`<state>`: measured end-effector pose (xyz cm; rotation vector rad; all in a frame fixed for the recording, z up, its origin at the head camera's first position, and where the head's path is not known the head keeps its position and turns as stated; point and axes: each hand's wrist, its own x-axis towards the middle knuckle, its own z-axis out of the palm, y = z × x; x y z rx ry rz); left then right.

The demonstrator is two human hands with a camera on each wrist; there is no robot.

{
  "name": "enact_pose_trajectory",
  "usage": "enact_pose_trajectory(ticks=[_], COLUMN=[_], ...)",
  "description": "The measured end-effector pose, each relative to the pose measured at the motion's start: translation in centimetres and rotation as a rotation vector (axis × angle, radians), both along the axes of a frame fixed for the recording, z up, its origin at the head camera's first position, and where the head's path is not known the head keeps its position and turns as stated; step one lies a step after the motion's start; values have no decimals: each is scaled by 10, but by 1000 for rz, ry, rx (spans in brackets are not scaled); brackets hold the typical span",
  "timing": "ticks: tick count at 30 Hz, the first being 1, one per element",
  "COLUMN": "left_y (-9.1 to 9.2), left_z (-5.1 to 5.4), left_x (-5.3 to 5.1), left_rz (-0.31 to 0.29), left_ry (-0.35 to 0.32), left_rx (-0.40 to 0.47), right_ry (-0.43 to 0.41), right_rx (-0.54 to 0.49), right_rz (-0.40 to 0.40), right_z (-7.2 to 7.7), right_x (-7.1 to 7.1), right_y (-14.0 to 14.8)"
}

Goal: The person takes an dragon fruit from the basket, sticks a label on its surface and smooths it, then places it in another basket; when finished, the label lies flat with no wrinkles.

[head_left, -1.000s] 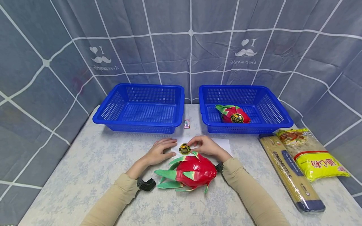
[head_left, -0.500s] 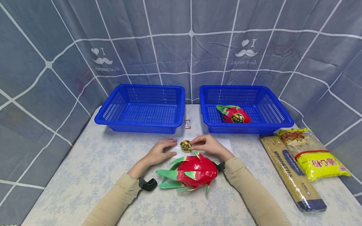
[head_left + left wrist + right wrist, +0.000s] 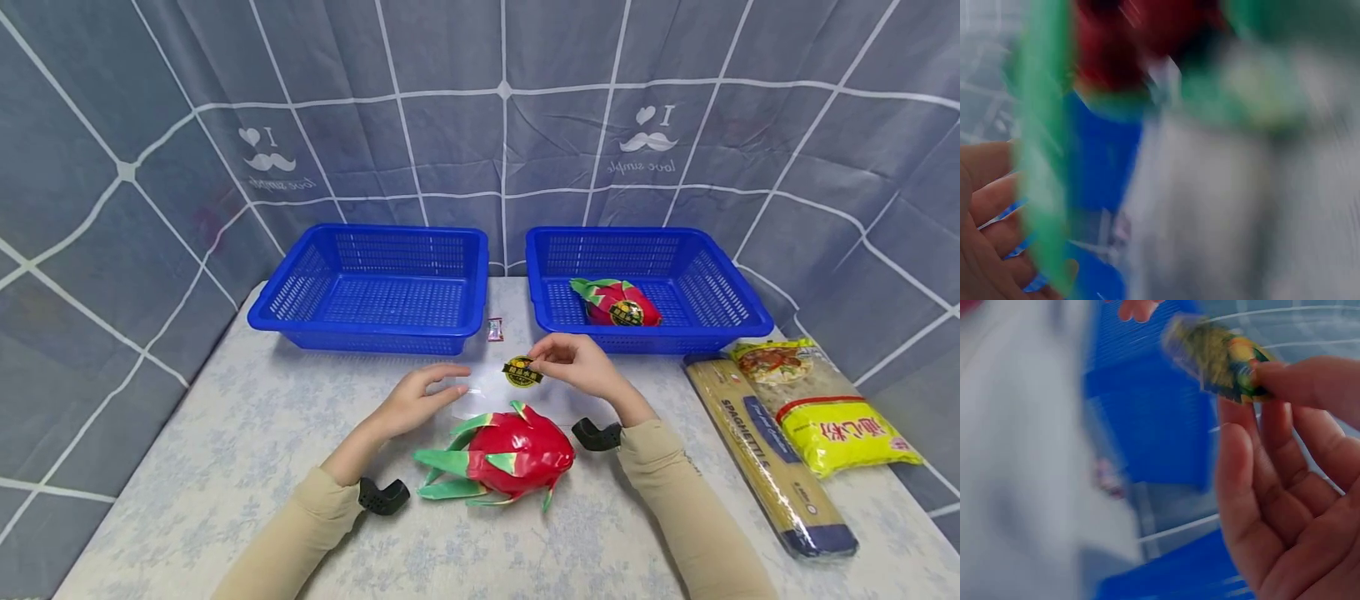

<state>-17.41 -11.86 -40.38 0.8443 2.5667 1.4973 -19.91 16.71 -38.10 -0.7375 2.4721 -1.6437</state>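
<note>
My right hand (image 3: 585,368) pinches a round black-and-gold sticker (image 3: 521,372) between thumb and index finger, lifted off the white sheet. In the right wrist view the sticker (image 3: 1225,359) looks bent, its other fingers loosely curved. My left hand (image 3: 420,400) has extended, relaxed fingers at the left end of the white paper sheet (image 3: 487,383); whether they touch it I cannot tell. A shiny red dragon fruit (image 3: 528,454) with green leaf tips lies between my forearms, leaves pointing left. Blurred green leaves (image 3: 1044,144) partly cover the left hand (image 3: 991,237) in the left wrist view.
Two blue plastic baskets stand at the back: the left basket (image 3: 367,337) and the right basket (image 3: 712,337), which holds a dragon fruit (image 3: 611,298) bearing a similar sticker. A small wrapped candy (image 3: 495,329) lies between them. Spaghetti (image 3: 765,450) and a yellow bag (image 3: 847,433) lie right.
My right hand has lifted the sticker off the white sheet and carried it right and slightly back. The left hand has shifted only a little; the dragon fruit stays in place.
</note>
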Motion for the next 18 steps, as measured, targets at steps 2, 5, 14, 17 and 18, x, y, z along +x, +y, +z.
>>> enact_pose_trajectory(ticks=[2,5,14,17,18], left_y=[5,13,28,30,30], left_z=[12,28,32,24,22], left_x=[9,25,50,47,46], left_rz=[-28,-89,-240,-260,-267], left_ry=[48,110,237,239,221], left_rx=[19,18,-140,-135,-116], right_ry=[21,28,-101,-144,-158], right_rx=[-31,-111,-131,-107,-107], right_rz=[20,43,133,144,139], right_z=[12,26,28,20,17], right_x=[8,21,60,69,72], right_y=[5,10,14,12,11])
